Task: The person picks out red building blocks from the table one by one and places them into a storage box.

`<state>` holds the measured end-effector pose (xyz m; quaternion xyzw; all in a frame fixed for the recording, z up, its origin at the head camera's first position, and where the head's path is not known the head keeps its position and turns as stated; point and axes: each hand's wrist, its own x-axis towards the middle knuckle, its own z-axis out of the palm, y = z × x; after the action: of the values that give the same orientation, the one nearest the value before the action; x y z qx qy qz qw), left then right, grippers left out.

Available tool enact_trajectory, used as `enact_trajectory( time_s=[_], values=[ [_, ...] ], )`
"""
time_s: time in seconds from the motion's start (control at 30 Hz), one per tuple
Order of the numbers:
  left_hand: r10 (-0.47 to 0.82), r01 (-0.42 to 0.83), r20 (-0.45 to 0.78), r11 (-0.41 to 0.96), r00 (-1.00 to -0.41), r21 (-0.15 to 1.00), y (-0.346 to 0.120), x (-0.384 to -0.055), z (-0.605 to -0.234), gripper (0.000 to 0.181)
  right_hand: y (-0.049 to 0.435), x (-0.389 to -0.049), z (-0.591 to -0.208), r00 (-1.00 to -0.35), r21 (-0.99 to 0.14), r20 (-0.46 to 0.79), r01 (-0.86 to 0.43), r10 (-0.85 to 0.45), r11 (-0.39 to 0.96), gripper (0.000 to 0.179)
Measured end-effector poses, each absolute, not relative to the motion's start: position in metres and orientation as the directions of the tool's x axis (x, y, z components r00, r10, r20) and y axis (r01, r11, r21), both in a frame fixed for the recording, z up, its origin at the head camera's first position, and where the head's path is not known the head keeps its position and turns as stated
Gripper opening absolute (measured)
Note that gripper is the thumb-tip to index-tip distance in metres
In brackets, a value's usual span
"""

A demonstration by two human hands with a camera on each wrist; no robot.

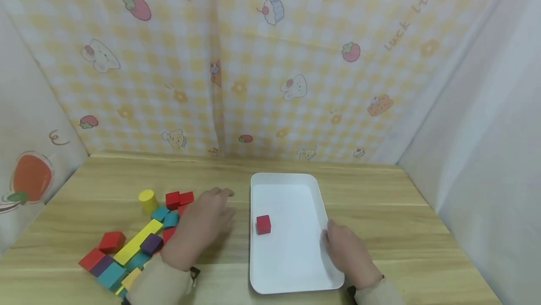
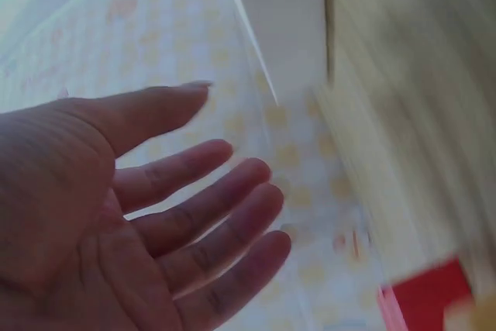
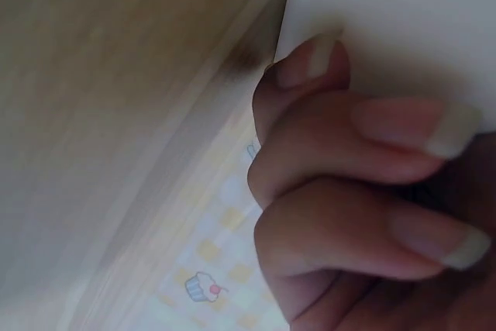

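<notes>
Progress looks early tbh, judging by where stuff sits rn. One red cube (image 1: 264, 224) is in the white tray (image 1: 291, 262), near its left wall, & it's the only block visible in there. Tray's about midway btwn the bench's (image 1: 380, 201) left and right edges, far end near the back edge. Everything else is out in a heap toward the left edge: yellow cylinder (image 1: 148, 201) standing at the back, long yellow bar (image 1: 138, 241), purple block (image 1: 151, 244), teal block (image 1: 112, 275), red block (image 1: 112, 242), plus more. Can't give an exact count b/c the left grip and sleeve (image 1: 158, 284) hide part of it. So one piece done, the bulk left, imo.

Left grip (image 1: 203, 227) is wide, fingers stretched out w/ nothing in it, by the heap's right side; wrist cam agrees. Right grip (image 1: 350, 254) is narrow, fingers curled, holding the tray by its right wall.
</notes>
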<state>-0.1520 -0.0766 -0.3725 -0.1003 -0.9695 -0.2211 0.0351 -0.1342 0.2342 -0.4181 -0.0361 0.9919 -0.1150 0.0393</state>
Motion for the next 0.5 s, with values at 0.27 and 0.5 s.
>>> enact_trajectory(
  time_s=[0.27,0.5],
  values=[
    [0.136,0.180,0.149,0.922,-0.979,0.342,-0.117,-0.153,-0.371,0.034,0.232,-0.140,-0.418,-0.994,-0.258,-0.036,-0.091,-0.104,0.962,0.014],
    [0.109,0.142,0.106,0.918,-0.988,0.371,-0.136,-0.157,-0.372,0.035,0.229,-0.152,-0.418,-0.993,-0.251,-0.029,-0.106,-0.117,0.962,0.015]
  ],
)
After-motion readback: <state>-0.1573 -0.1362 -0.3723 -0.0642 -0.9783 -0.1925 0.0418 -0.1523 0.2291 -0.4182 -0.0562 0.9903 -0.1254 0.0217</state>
